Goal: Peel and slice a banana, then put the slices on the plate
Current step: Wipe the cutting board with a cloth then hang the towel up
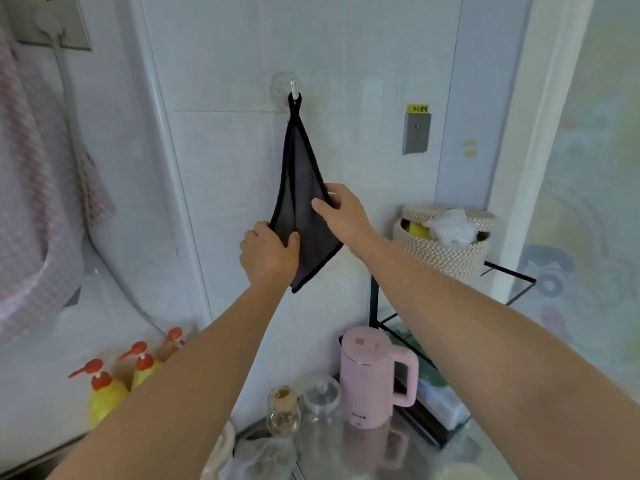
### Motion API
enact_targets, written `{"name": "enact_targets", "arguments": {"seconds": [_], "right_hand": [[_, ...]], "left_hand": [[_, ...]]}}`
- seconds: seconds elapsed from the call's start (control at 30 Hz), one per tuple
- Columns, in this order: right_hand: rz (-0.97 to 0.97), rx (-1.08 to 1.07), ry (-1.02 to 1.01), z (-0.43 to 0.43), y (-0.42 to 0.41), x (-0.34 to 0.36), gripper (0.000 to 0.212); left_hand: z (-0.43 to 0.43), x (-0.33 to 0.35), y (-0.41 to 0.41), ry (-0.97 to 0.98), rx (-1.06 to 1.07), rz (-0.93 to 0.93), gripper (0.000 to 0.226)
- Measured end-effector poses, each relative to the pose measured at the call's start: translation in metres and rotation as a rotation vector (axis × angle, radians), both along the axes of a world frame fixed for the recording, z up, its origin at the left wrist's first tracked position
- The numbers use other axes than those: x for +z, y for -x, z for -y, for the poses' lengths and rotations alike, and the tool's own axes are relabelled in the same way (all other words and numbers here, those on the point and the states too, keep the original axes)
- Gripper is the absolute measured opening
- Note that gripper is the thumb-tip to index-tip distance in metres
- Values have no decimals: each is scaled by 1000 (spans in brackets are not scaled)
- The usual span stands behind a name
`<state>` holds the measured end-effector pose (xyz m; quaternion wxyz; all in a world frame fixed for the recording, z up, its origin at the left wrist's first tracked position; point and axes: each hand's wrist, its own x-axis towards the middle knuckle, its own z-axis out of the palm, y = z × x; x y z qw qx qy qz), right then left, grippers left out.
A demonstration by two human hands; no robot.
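I see a dark grey cloth [301, 188] with black edging hanging by its loop from a clear hook [290, 89] on the white wall [225, 150], centre frame. A pink checked towel [31, 202] hangs at far left. Three yellow pump bottles [104, 396] with orange tops stand lower left. At bottom centre, two glass jars [320, 403] stand beside a pink kettle [367, 379]. A woven basket [440, 251] sits on a black rack [374, 299] at right.

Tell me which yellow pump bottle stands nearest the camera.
The leftmost pump bottle; the middle bottle and far bottle stand behind it, further right.
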<state>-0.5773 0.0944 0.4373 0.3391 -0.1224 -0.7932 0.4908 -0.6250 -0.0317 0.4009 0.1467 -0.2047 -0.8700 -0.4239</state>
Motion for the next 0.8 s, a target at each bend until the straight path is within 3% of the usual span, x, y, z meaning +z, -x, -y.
{"name": "enact_targets", "arguments": {"seconds": [0.1, 0.3, 0.57, 0.63, 0.8], "right_hand": [[88, -35, -15, 0, -31, -37, 40], [166, -123, 63, 15, -117, -126, 10], [405, -228, 255, 41, -260, -257, 21], [487, -308, 286, 47, -298, -294, 23], [651, -609, 481, 68, -383, -377, 18]], "left_hand": [[7, -31, -27, 33, 9, 99, 52], [21, -117, -103, 41, -305, 427, 18], [12, -257, -220, 324, -628, 648, 28], [12, -289, -247, 416, -700, 653, 23], [20, -349, -291, 746, -825, 415, 20]]}}
